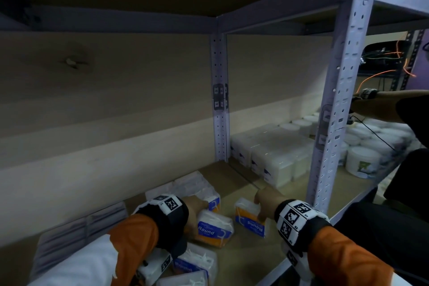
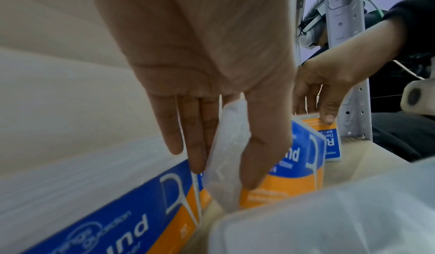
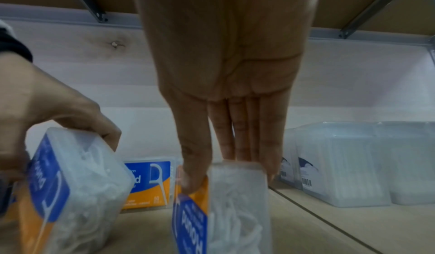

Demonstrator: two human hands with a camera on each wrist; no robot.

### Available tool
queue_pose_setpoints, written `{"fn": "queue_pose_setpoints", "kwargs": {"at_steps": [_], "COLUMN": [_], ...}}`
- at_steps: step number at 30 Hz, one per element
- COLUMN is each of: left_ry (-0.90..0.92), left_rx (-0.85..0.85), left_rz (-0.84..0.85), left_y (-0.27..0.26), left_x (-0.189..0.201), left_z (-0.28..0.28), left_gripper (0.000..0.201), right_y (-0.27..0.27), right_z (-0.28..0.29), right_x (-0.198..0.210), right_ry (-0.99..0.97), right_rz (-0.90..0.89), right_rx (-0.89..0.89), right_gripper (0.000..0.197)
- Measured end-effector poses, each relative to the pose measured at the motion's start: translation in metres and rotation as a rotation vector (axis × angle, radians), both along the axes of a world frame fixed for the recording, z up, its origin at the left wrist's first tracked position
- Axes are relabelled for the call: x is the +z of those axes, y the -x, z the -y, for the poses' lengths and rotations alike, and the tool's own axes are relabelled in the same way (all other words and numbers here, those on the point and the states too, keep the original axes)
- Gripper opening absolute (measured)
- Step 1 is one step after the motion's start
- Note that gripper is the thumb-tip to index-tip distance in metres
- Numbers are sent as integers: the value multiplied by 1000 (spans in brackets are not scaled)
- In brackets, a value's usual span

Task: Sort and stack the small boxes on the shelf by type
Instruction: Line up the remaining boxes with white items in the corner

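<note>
**Two boxes in hand at once: drop and mis-sort risk**

I've got both hands on floss-pick boxes on the shelf board [image 1: 255, 260]. Left hand [image 1: 193, 210] grips a tilted box [image 1: 214, 227]: in the left wrist view the thumb [image 2: 263, 146] is on one face, the other fingers pressed together on the far side. Right hand [image 1: 267, 202] pinches an upright box [image 1: 249, 219] near its top: thumb [image 3: 195, 165] on the orange label, the other fingers close together behind the clear side. The two boxes sit near each other, not touching.

Where I think this goes wrong:
- The boxes are smooth clear plastic and the right-hand hold is high and narrow. A quick lift could let that box swing or slip.
- The left box is already tilted. If its lid is loose, the picks spill. I can't tell whether it's latched.
- The row of matching boxes [image 1: 197, 189] at the back wall is just beside the left hand; a careless knuckle could topple it.
- More loose boxes [image 1: 197, 262] lie under the left forearm, and the sleeve could sweep them off the front edge.
- The clear boxes with a different label [image 1: 276, 158] in the next bay are easy to confuse in this dim light.
</note>
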State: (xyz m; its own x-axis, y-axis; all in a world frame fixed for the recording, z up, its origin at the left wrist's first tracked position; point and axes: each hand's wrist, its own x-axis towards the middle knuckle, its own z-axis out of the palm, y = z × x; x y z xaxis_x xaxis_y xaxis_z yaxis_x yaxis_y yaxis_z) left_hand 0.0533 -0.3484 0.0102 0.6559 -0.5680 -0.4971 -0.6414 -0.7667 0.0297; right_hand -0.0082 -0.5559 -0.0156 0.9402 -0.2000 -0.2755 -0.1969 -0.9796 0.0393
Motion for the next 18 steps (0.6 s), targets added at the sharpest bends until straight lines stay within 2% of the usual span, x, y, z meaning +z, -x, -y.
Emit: {"fn": "queue_pose_setpoints", "kwargs": {"at_steps": [12,18], "left_ry": [-78,-41], "left_rx": [-48,-60], "left_rz": [65,67], "left_y": [2,4], "left_x": [0,2], "left_z": [-4,-2], "left_gripper": [50,50], "right_y": [0,-5], "right_z": [-1,-3], "right_x": [1,4], "right_ry": [12,1], "right_rz": [-13,-33], "right_rx": [-1,-18], "right_gripper": [63,56]}}
